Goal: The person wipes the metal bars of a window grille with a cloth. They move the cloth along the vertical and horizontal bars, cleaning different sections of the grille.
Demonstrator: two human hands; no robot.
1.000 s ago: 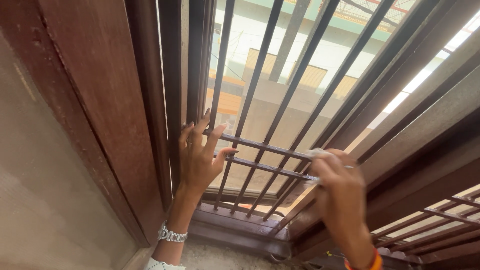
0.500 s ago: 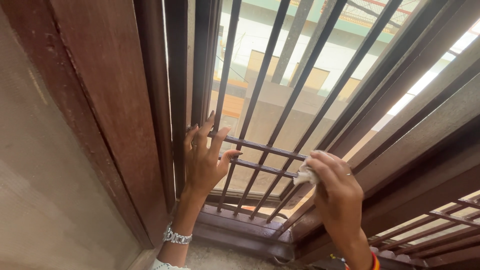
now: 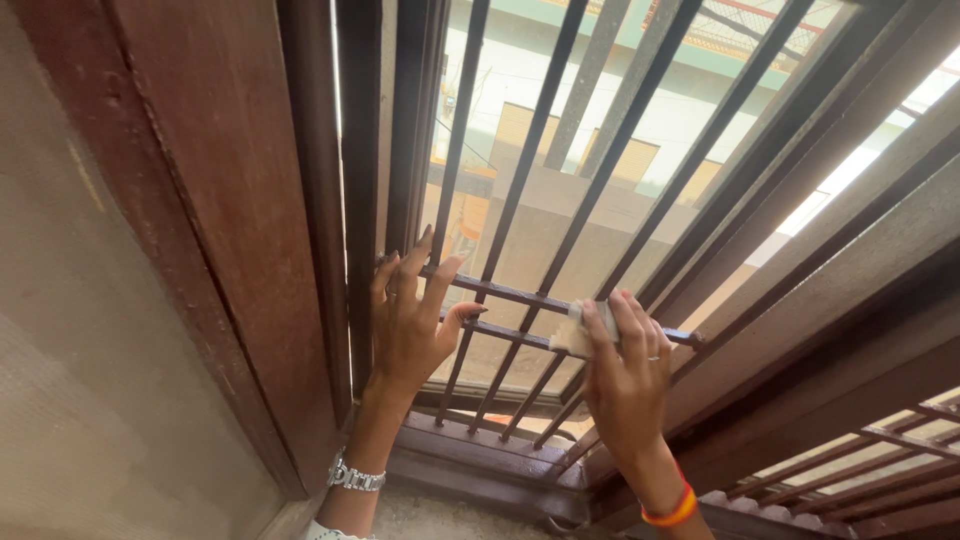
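Observation:
A dark brown metal window grille [image 3: 520,190] with upright bars and two horizontal cross bars [image 3: 505,295] fills the view. My left hand [image 3: 408,325] rests flat against the left end of the cross bars, fingers spread, a silver watch on its wrist. My right hand [image 3: 625,375] presses a small white cloth [image 3: 572,335] against the lower cross bar near the middle, fingers curled over the bar. A ring shows on one finger and an orange-red band on the wrist.
A brown wooden window frame [image 3: 215,230] stands at the left. The brown sill [image 3: 470,465] lies below the bars. More grille bars [image 3: 870,455] run off at the lower right. Buildings show outside through the bars.
My right hand has slid left along the lower cross bar with the cloth. My left hand has stayed in place.

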